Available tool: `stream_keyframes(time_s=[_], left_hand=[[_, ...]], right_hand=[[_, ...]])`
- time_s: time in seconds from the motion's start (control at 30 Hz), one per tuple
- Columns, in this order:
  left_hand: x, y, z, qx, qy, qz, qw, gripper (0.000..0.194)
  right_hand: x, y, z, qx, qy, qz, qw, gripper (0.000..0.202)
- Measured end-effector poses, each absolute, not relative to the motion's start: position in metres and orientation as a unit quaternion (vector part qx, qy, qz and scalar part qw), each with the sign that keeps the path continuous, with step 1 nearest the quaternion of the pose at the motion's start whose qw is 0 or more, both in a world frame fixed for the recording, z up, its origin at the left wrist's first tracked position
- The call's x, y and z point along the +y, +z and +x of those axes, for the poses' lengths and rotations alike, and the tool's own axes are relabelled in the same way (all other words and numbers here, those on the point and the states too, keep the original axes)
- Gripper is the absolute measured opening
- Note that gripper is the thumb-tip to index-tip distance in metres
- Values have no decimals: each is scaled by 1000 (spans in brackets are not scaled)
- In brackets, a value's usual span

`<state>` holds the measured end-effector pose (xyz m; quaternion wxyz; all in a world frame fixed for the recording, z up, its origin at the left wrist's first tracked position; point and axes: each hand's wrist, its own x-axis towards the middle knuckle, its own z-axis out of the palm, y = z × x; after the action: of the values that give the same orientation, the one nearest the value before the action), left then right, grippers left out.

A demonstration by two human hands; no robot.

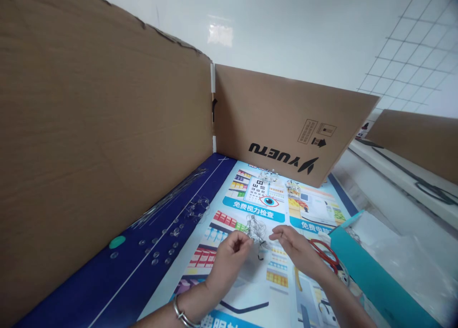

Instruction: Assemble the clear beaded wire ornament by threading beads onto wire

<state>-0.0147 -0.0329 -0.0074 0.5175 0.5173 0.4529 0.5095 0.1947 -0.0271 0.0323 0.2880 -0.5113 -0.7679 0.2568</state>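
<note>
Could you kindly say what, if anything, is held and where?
The left hand seems to pinch the wire bundle at its left edge; right hand: cannot tell.

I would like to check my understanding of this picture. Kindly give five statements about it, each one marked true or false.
1. A wire tangle is near the left hand and the right hand. True.
2. The right hand holds the red loops. False: the red loops are beside the right forearm.
3. Clear round pieces lie on the dark-blue strip. True.
4. The teal box is left of both hands. False: the teal box is right of them.
5. A metal bracelet circles the left wrist. True.
</note>
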Motion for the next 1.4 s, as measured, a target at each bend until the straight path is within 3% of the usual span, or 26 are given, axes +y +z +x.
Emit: stream_keyframes(time_s=[0.37, 0.53, 0.63, 0.9, 1.4], left_hand=[[-35, -7, -9, 395, 522, 465, 596, 20], [-37, -3, -12, 383, 494, 496, 603, 11], [-36, -1, -15, 384, 474, 515, 602, 8], [-38, 8, -19, 309, 441, 663, 520, 20], [-42, -7, -14, 377, 450, 736, 337, 14]], right_hand=[[-52, 51, 162, -689, 396, -513, 325, 17], [-56, 52, 156, -615, 528, -465, 356, 6], [-56, 49, 152, -576, 605, -423, 352, 11], [-57, 30, 148, -533, 679, -353, 361, 22], [-53, 22, 144, -521, 669, -388, 361, 19]])
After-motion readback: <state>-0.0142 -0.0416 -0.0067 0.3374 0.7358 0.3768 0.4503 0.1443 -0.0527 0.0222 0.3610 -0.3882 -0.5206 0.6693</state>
